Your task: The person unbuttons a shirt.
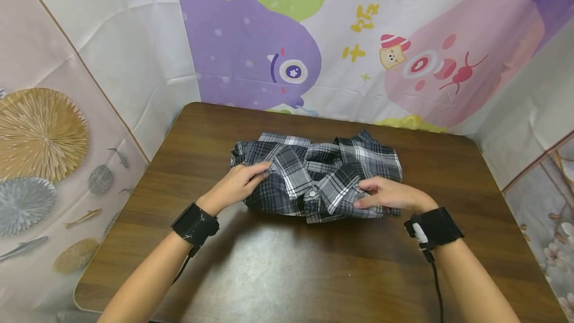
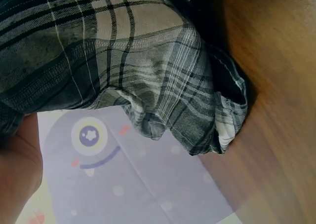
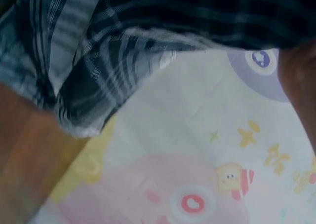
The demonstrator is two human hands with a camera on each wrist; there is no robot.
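Note:
A black, grey and white plaid shirt (image 1: 329,168) lies bunched into a folded bundle on the brown table, its collar and a pale button facing up. My left hand (image 1: 239,183) pinches the bundle at its left side, index finger stretched toward the collar. At the right side, my right hand (image 1: 392,193) grips the cloth beside the collar point between thumb and fingers. In the left wrist view, a loose fold of the shirt (image 2: 143,71) hangs above my hand (image 2: 22,165). The right wrist view is blurred, with the shirt (image 3: 98,76) covering most of my fingers.
The wooden table (image 1: 278,263) has its back edge against a cartoon-printed cloth (image 1: 350,79). Patterned hangings (image 1: 40,153) stand close along both sides. A black wrist strap (image 1: 195,224) with a trailing cable is on each forearm.

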